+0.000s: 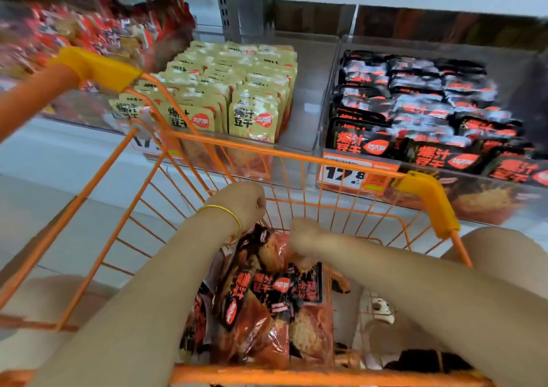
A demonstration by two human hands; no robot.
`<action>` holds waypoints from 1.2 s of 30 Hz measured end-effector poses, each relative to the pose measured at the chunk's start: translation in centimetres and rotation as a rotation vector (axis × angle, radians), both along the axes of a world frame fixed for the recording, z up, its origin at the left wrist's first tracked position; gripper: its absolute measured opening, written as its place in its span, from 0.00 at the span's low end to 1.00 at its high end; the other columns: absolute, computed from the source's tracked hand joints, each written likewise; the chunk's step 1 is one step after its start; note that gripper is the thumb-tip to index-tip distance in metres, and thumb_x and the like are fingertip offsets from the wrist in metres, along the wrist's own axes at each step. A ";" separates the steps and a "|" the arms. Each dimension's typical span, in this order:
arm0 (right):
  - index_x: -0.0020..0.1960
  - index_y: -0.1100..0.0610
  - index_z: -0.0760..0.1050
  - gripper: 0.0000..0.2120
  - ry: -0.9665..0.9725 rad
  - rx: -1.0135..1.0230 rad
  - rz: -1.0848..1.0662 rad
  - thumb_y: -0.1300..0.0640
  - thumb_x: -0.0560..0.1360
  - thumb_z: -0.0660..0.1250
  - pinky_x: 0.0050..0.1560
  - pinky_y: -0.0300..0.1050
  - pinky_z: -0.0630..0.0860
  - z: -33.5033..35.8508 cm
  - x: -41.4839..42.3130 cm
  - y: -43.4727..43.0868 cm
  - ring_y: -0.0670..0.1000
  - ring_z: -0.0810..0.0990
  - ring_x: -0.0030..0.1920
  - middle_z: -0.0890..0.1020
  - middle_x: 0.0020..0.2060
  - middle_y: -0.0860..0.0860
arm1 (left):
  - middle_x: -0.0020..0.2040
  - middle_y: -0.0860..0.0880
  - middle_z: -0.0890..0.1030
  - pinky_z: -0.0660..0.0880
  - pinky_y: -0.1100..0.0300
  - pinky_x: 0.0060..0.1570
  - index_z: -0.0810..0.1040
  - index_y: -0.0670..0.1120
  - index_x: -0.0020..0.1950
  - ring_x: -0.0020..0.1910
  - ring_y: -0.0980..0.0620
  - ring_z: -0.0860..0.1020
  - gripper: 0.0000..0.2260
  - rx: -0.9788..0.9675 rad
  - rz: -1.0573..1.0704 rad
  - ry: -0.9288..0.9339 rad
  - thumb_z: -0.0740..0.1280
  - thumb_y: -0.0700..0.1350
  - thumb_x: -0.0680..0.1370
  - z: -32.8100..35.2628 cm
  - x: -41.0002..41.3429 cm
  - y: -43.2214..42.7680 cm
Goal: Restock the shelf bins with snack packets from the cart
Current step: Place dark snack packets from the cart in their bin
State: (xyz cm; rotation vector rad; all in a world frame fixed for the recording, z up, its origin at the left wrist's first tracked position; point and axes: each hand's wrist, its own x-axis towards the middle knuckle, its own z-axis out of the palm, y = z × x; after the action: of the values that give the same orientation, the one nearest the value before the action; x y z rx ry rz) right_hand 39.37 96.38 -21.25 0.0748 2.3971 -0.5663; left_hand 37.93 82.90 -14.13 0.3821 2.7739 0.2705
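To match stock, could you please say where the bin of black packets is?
In the head view the bin of black packets sits on the shelf at upper right, beside the bin of yellow packets, just beyond the orange cart.

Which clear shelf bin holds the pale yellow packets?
The middle clear plastic bin: its pale yellow packets stand in rows; the left bin holds red ones, the right bin black ones.

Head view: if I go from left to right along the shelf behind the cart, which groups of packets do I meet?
Red packets → beige packets → black packets.
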 end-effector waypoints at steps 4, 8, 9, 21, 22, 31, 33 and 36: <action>0.44 0.58 0.67 0.07 0.134 -0.095 0.063 0.69 0.77 0.58 0.31 0.40 0.74 6.7 1.2 2.7 0.58 0.79 0.49 0.67 0.43 0.50 | 0.68 0.44 0.70 0.68 0.54 0.63 0.67 0.44 0.69 0.64 0.45 0.71 0.19 0.040 0.034 -0.051 0.63 0.44 0.79 0.4 0.0 0.4; 0.36 0.57 0.60 0.16 0.221 -0.390 -0.093 0.71 0.76 0.62 0.47 0.58 0.80 10.7 4.2 6.7 0.50 0.76 0.35 0.64 0.38 0.52 | 0.57 0.45 0.74 0.71 0.58 0.49 0.68 0.44 0.66 0.53 0.46 0.73 0.19 0.215 0.133 -0.251 0.66 0.47 0.77 1.7 0.9 1.0; 0.37 0.58 0.61 0.15 0.222 -0.460 -0.142 0.70 0.76 0.62 0.46 0.54 0.81 11.3 5.0 7.6 0.48 0.75 0.34 0.65 0.38 0.53 | 0.48 0.46 0.76 0.71 0.59 0.43 0.72 0.43 0.58 0.47 0.47 0.74 0.13 0.271 0.127 -0.275 0.66 0.46 0.77 2.2 1.2 1.1; 0.47 0.57 0.74 0.05 1.068 -0.221 -0.101 0.61 0.73 0.70 0.36 0.37 0.65 16.6 7.4 13.9 0.48 0.70 0.36 0.73 0.34 0.45 | 0.35 0.57 0.71 0.66 0.74 0.35 0.76 0.46 0.45 0.32 0.65 0.70 0.05 0.655 -0.241 0.366 0.71 0.39 0.72 13.9 2.7 10.1; 0.47 0.58 0.74 0.06 1.148 -0.191 -0.133 0.62 0.72 0.70 0.38 0.39 0.66 17.1 7.5 14.7 0.48 0.70 0.36 0.74 0.34 0.47 | 0.35 0.58 0.71 0.67 0.72 0.37 0.77 0.45 0.47 0.32 0.64 0.70 0.05 0.690 -0.269 0.423 0.70 0.39 0.72 14.7 2.7 11.1; 0.52 0.62 0.77 0.11 1.153 -0.020 -0.339 0.61 0.70 0.70 0.48 0.50 0.70 14.0 5.6 19.6 0.57 0.77 0.45 0.80 0.43 0.55 | 0.57 0.47 0.77 0.64 0.64 0.49 0.76 0.43 0.59 0.47 0.49 0.73 0.12 0.624 -0.322 0.566 0.66 0.40 0.76 11.5 1.1 17.8; 0.55 0.59 0.75 0.15 1.178 -0.063 -0.364 0.61 0.69 0.72 0.48 0.44 0.70 13.8 5.7 19.5 0.52 0.75 0.44 0.77 0.46 0.50 | 0.59 0.46 0.77 0.68 0.57 0.56 0.76 0.44 0.61 0.56 0.46 0.74 0.13 0.572 -0.322 0.549 0.66 0.41 0.76 10.3 0.8 17.9; 0.61 0.55 0.73 0.19 1.338 -0.175 -0.321 0.59 0.72 0.70 0.48 0.35 0.70 14.9 5.9 19.2 0.46 0.73 0.46 0.74 0.49 0.44 | 0.61 0.46 0.77 0.70 0.51 0.60 0.75 0.45 0.63 0.61 0.45 0.73 0.15 0.502 -0.326 0.539 0.66 0.42 0.77 9.2 0.1 18.0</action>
State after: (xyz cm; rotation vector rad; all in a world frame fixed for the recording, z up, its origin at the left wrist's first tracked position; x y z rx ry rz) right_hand 45.30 115.53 -6.38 -0.0114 3.6239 -1.2546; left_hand 38.06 100.89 -4.97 1.1684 3.0486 0.9006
